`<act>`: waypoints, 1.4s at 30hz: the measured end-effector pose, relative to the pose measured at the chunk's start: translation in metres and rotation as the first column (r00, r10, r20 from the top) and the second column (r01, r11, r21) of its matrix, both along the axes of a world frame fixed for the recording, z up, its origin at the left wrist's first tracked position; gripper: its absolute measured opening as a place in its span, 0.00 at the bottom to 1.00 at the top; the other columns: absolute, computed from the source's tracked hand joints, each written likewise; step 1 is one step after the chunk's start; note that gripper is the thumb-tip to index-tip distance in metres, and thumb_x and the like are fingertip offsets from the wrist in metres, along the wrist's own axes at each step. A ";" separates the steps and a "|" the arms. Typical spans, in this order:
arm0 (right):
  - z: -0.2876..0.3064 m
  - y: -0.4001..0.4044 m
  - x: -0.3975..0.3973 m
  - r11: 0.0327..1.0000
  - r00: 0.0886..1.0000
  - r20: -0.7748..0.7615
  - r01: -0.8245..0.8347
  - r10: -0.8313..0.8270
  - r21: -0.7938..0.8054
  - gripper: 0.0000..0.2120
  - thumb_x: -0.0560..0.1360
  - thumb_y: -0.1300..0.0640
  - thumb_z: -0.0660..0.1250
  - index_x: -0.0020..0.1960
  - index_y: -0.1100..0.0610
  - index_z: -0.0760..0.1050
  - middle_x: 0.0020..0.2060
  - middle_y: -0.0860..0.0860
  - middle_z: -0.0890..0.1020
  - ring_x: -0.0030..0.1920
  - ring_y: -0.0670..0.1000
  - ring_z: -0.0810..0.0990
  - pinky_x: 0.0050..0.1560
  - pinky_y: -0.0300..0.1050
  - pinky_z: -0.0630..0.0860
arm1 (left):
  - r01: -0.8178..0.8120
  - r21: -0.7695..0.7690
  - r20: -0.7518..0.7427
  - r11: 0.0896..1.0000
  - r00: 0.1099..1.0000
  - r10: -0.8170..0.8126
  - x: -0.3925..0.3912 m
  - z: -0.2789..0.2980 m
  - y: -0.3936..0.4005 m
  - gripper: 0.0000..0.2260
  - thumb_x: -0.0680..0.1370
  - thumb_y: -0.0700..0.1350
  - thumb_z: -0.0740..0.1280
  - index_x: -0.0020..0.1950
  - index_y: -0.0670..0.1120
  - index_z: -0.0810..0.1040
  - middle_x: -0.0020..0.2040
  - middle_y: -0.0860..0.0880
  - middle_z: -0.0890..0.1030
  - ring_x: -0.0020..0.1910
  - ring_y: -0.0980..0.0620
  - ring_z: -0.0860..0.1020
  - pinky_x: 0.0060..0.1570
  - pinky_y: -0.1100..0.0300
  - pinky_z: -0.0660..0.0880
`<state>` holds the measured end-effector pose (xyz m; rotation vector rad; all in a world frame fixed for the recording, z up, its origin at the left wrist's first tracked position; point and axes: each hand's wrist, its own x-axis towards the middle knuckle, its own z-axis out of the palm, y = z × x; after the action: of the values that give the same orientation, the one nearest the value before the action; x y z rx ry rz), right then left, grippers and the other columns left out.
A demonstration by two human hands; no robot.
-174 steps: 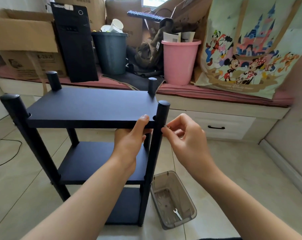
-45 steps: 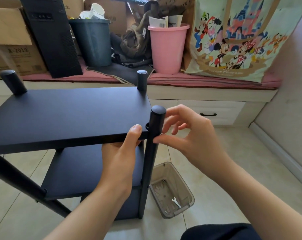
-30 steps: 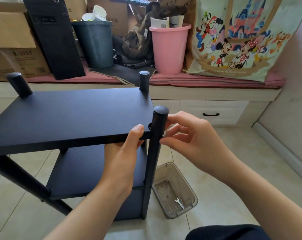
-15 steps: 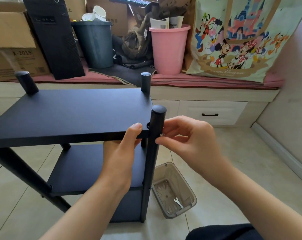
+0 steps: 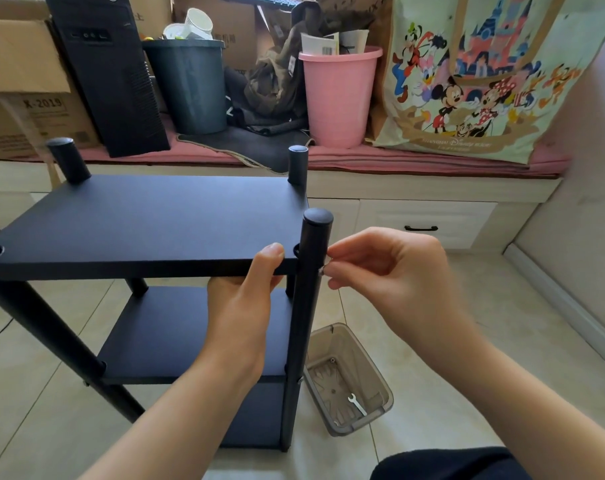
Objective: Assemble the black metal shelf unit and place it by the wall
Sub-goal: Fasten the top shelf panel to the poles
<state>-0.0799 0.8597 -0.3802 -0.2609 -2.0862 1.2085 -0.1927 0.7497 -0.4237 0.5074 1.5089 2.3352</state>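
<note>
Black shelf [image 5: 148, 220] edge gripped by left hand [image 5: 240, 306]

Pink bucket [image 5: 339, 98], dark bin [image 5: 190, 88], cartoon tote bag [image 5: 474, 74], cardboard boxes [image 5: 24, 95]

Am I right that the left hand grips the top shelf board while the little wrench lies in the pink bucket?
Not quite. The head view shows the left hand gripping the top shelf board, but the wrench lies in the clear plastic bin on the floor, not in the pink bucket.
</note>
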 end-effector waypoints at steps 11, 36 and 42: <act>-0.010 0.004 -0.009 0.996 1.000 0.021 -0.002 0.004 -0.087 0.06 0.71 0.62 0.76 0.46 0.54 0.82 0.38 0.48 0.86 0.40 0.49 0.86 0.45 0.45 0.83 | 0.034 -0.007 0.013 0.999 0.999 -0.034 -0.005 -0.003 0.004 0.10 0.80 0.46 0.66 0.40 0.45 0.79 0.38 0.50 0.82 0.46 0.52 0.84 0.54 0.64 0.80; -0.018 0.030 -0.024 0.658 0.878 -0.030 -0.380 0.478 -0.650 0.25 0.75 0.64 0.70 0.70 0.50 0.73 0.62 0.58 0.81 0.62 0.59 0.80 0.62 0.55 0.78 | -0.529 -0.303 -0.828 0.793 0.557 0.055 -0.001 0.025 -0.041 0.20 0.78 0.59 0.69 0.32 0.48 0.82 0.26 0.54 0.78 0.26 0.51 0.75 0.31 0.51 0.76; -0.017 0.030 -0.027 0.503 0.894 -0.081 -0.321 0.441 -0.802 0.30 0.71 0.68 0.71 0.71 0.53 0.71 0.60 0.61 0.81 0.58 0.58 0.82 0.62 0.53 0.78 | -0.695 0.037 -0.988 0.718 0.082 0.130 -0.002 0.028 -0.030 0.10 0.75 0.52 0.74 0.44 0.45 0.84 0.42 0.52 0.84 0.45 0.43 0.77 0.47 0.53 0.68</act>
<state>-0.1069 0.8901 -0.3969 -0.2884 -1.5759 2.4635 -0.1943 0.7200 -0.3961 1.8789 3.0887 1.6891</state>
